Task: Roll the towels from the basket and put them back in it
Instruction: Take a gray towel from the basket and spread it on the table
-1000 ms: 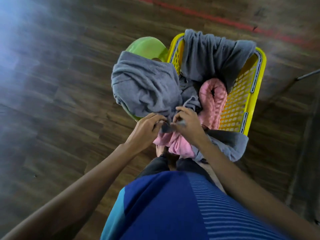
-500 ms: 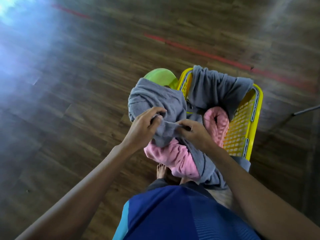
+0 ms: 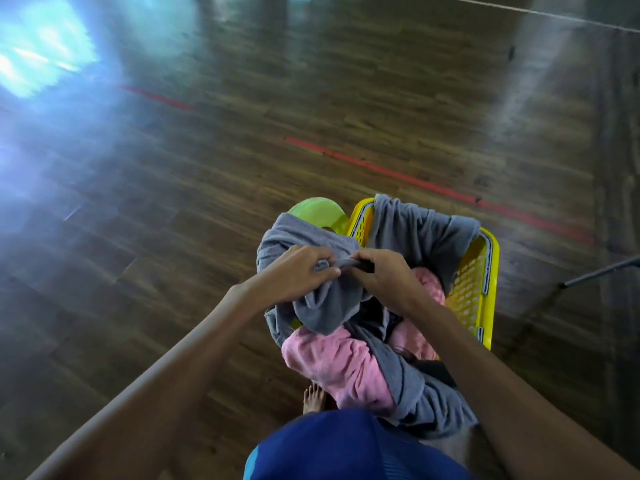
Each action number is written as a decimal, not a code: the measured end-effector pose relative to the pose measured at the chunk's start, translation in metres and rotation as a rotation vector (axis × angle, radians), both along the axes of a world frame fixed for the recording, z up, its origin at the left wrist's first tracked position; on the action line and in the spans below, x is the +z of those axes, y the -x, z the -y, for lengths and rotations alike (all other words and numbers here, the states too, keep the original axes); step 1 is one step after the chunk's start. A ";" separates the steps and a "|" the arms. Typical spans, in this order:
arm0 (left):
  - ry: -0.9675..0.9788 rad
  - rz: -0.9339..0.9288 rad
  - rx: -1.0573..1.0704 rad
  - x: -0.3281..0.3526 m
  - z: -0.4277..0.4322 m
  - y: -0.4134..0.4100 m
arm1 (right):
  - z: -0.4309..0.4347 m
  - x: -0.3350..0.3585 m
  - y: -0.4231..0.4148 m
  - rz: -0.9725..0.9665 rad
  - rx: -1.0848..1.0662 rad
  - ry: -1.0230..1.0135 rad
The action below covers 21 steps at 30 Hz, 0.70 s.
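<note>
Pinching a crumpled grey towel (image 3: 329,306), both hands (image 3: 301,271) (image 3: 384,271) hold it above the yellow basket (image 3: 485,289).

The person wears a deep blue top (image 3: 349,445), seen at six o'clock, plain across most of its front and with a faint, fine-ribbed weave toward five o'clock. A narrow turquoise panel (image 3: 250,463) edges it at seven o'clock. The left forearm (image 3: 173,368) and right forearm (image 3: 502,375) are bare from the wrist to where they leave view, and the left hand (image 3: 301,275) and right hand (image 3: 384,277) are bare too. Just above the top, a bare foot (image 3: 313,398) shows its toes.
</note>
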<state>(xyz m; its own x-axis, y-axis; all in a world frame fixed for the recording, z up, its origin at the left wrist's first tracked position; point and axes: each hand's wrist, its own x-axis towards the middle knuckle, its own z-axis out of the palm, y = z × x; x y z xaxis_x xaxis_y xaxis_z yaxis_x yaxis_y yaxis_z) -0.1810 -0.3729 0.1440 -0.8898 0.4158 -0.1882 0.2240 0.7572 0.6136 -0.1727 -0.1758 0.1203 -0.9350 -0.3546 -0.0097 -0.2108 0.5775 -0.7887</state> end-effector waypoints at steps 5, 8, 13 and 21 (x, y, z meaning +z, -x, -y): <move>-0.253 -0.131 0.177 0.027 0.034 0.004 | -0.028 -0.008 0.008 0.110 0.120 -0.060; -0.362 -0.236 0.340 0.039 0.067 0.011 | -0.049 -0.011 0.007 0.119 0.039 0.000; -0.270 -0.239 0.370 0.041 0.055 0.008 | -0.031 0.017 0.013 0.071 0.038 0.178; -0.285 -0.174 0.215 0.047 0.021 0.012 | -0.012 0.054 0.030 0.011 0.037 0.156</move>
<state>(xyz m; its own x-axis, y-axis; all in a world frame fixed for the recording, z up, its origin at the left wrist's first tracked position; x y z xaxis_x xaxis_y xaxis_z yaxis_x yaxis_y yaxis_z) -0.1928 -0.3942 0.1910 -0.9707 0.2302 0.0695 0.1984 0.6030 0.7727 -0.2022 -0.1635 0.1738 -0.9214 -0.3869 0.0376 -0.2202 0.4399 -0.8706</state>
